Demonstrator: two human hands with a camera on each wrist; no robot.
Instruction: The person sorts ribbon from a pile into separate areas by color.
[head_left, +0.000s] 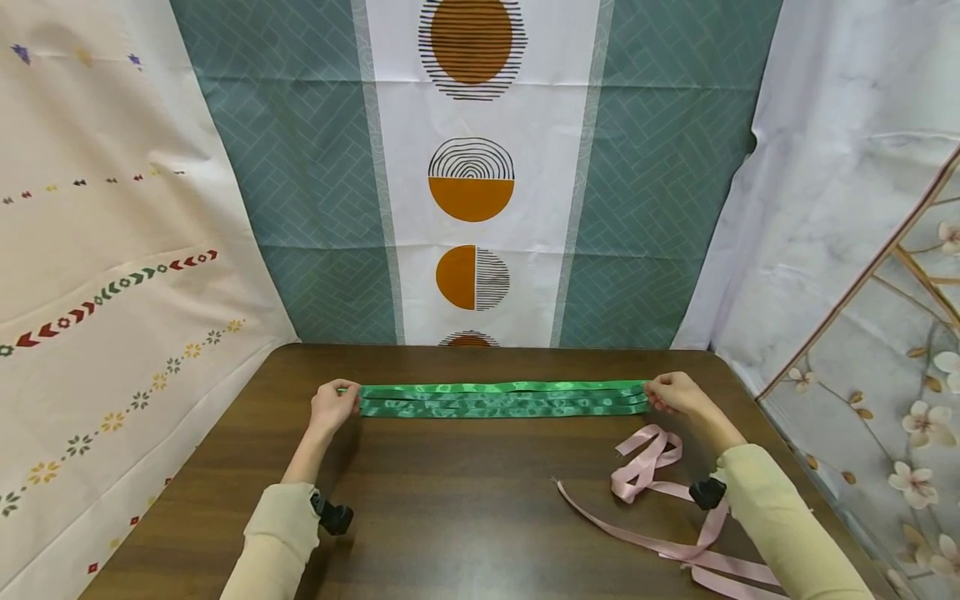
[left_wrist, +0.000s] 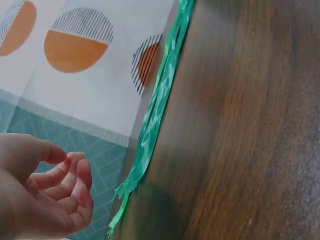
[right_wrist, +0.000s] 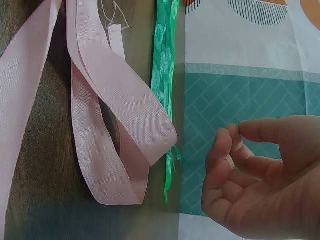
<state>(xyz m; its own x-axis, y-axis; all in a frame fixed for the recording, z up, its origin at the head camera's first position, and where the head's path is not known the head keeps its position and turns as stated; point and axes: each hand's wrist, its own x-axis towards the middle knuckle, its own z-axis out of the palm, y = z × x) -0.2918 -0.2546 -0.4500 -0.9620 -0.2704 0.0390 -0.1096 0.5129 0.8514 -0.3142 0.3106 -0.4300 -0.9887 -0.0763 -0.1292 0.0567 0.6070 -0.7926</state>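
Observation:
Several green satin ribbons lie side by side across the far part of the table, their frayed ends showing in the left wrist view. At their left end is my left hand, fingers loosely curled and thumb near the index fingertip. The left wrist view shows it apart from the ribbon, with nothing between the fingers. My right hand is at the other end, curled in a similar way. In the right wrist view, the green strips lie beyond its fingertips, and it holds nothing.
A pink ribbon lies looped and crossed on the right side of the brown table, partly under my right forearm. White thread shows beside it. Patterned cloths hang behind the table and at both sides.

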